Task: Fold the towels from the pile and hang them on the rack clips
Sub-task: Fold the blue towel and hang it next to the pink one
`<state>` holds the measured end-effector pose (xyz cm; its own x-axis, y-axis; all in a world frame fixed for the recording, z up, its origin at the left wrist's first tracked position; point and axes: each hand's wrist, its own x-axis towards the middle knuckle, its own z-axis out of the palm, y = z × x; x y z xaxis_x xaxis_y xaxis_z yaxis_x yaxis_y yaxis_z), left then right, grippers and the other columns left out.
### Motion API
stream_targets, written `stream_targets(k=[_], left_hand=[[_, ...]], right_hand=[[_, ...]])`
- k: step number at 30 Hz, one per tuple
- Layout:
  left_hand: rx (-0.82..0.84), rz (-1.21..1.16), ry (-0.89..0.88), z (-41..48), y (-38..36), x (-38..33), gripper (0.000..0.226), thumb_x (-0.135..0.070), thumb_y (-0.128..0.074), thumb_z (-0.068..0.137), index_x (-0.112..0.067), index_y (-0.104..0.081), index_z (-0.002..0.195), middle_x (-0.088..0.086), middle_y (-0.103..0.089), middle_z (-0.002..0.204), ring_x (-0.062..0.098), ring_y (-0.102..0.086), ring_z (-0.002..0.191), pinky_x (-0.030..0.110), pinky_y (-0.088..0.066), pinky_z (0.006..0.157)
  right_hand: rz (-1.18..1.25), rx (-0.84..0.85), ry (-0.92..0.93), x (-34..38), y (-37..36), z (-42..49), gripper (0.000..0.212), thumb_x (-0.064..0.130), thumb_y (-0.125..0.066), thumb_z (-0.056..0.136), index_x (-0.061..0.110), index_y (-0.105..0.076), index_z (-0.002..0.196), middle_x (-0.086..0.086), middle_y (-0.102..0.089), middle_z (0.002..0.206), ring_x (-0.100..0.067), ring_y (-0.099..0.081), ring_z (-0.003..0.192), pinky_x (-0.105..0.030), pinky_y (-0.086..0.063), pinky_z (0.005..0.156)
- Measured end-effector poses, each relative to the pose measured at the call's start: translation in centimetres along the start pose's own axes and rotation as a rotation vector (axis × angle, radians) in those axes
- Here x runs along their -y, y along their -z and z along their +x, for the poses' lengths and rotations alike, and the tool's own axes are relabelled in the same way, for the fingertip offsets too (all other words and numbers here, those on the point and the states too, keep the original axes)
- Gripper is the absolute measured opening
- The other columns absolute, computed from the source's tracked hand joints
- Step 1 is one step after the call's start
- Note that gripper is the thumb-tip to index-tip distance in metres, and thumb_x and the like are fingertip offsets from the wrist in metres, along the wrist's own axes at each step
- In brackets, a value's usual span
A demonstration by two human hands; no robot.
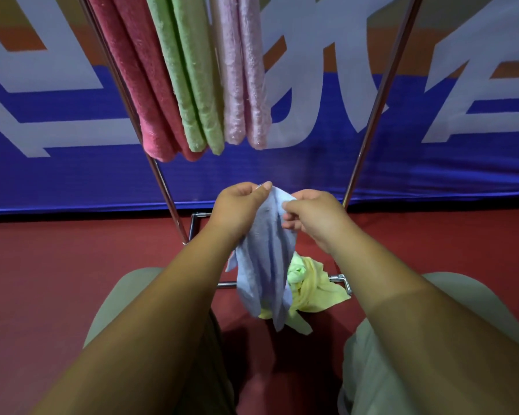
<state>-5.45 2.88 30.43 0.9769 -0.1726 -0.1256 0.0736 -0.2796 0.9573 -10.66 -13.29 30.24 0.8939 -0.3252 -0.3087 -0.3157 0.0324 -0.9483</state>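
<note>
A light blue towel [264, 265] hangs bunched and unfolded between my hands, above the floor. My left hand [240, 208] pinches its top edge between thumb and fingers. My right hand [312, 217] pinches the same upper edge just to the right. Below it, a pile with a yellow towel [315, 289] and a pale green one [297, 272] lies on the rack's base. On the rack above hang a folded red towel [144, 85], a green towel [192, 79] and a pink towel [243, 76]. The clips are out of view.
The rack's chrome legs [162, 181] slant down on the left and on the right [372, 121] to a base bar [225, 284] on the red floor [57, 265]. A blue banner [432, 175] stands behind. My knees frame the pile.
</note>
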Motion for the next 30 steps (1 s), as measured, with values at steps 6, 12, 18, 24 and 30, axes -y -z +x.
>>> stream_targets(k=[6,12,18,24,30], left_hand=[[-0.032,0.194,-0.056,0.6,0.1,0.7,0.035,-0.045,-0.071,0.099,-0.013,-0.072,0.086,0.011,-0.076,0.082,0.014,-0.065,0.068,0.034,-0.055,0.069],[0.023,0.524,-0.196,1.1,1.1,1.3,0.029,-0.037,-0.068,0.102,-0.013,-0.064,0.086,0.002,-0.065,0.079,0.018,-0.059,0.072,0.034,-0.042,0.062],[0.197,1.048,-0.144,1.1,1.5,2.6,0.011,-0.022,-0.062,0.099,-0.014,-0.069,0.101,0.012,-0.071,0.107,0.032,-0.065,0.091,0.034,-0.045,0.074],[0.085,0.813,-0.048,1.4,2.2,3.0,0.011,-0.020,-0.067,0.095,-0.016,-0.062,0.086,0.003,-0.066,0.085,0.029,-0.063,0.083,0.032,-0.041,0.067],[-0.046,0.156,-0.039,1.2,2.3,2.0,0.020,-0.002,-0.058,0.095,-0.014,-0.072,0.089,0.003,-0.069,0.070,0.020,-0.061,0.065,0.030,-0.053,0.065]], right_hand=[[-0.038,-0.119,0.102,0.9,0.5,0.2,0.006,0.020,-0.078,0.094,0.017,-0.078,0.089,0.002,-0.079,0.076,-0.009,-0.071,0.068,-0.026,-0.057,0.065],[0.216,-0.089,0.106,0.7,0.6,0.1,0.009,0.025,-0.079,0.089,0.017,-0.081,0.094,-0.006,-0.082,0.090,-0.022,-0.076,0.088,-0.042,-0.061,0.086],[0.683,0.043,-0.005,1.5,1.1,-0.5,0.027,0.017,-0.068,0.105,-0.003,-0.073,0.123,-0.025,-0.079,0.116,-0.037,-0.078,0.113,-0.046,-0.060,0.101],[0.877,0.301,-0.066,2.9,2.5,-1.7,0.042,0.035,-0.053,0.113,0.004,-0.070,0.135,-0.017,-0.078,0.123,-0.030,-0.076,0.119,-0.047,-0.061,0.106],[0.629,0.244,0.005,1.4,1.7,-0.6,0.041,0.028,-0.054,0.115,0.002,-0.065,0.145,-0.027,-0.069,0.143,-0.034,-0.072,0.129,-0.047,-0.052,0.118]])
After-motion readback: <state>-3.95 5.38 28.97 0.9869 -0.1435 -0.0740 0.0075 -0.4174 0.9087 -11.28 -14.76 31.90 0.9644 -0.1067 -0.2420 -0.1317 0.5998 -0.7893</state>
